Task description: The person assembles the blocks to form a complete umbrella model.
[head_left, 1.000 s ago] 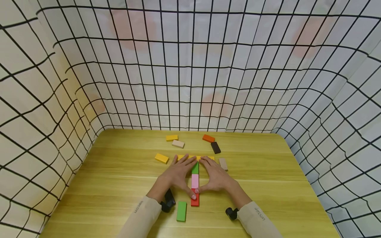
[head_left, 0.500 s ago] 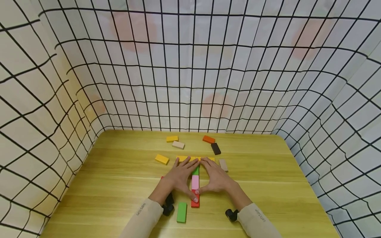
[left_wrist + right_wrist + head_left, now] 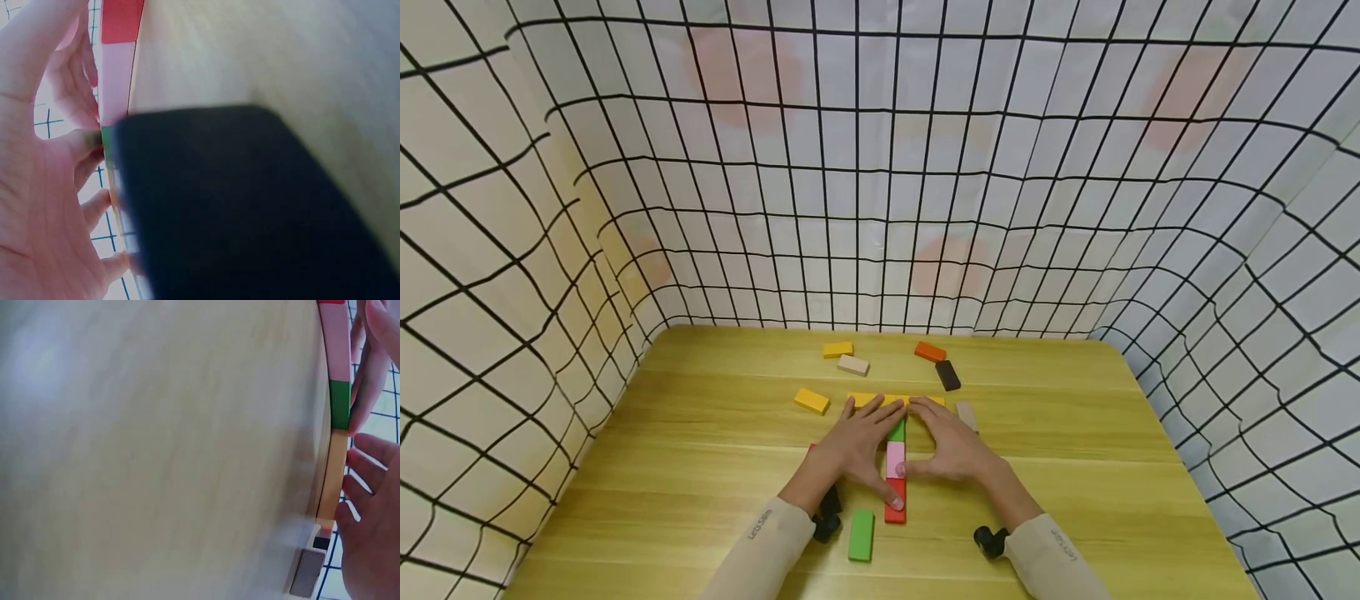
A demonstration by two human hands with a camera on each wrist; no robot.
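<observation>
Flat rectangular blocks lie in a T on the table. Its crossbar is a row of yellow blocks [image 3: 895, 400]; its stem runs from a green block [image 3: 897, 431] through a pink block [image 3: 895, 454] to a red block [image 3: 895, 515] nearest me. My left hand [image 3: 853, 446] spreads over the left side, fingertips at the yellow row and thumb tip on the red block. From the right, my right hand [image 3: 953, 446] mirrors it, its fingertips at the yellow row and its thumb tip over the pink block. Both palms arch above the wood, and the fingers hide part of the crossbar.
Loose blocks lie around: yellow [image 3: 812, 401] and beige [image 3: 853, 365] to the left, orange [image 3: 930, 351], black [image 3: 947, 375] and greyish [image 3: 966, 415] to the right. A green block [image 3: 861, 536] lies in front; a red one [image 3: 812, 447] shows behind my left wrist. Black netting surrounds the table [image 3: 1075, 500].
My right thumb has slid from the red block up to the pink one. The left hand keeps its place on the blocks, and the whole view has shifted slightly.
</observation>
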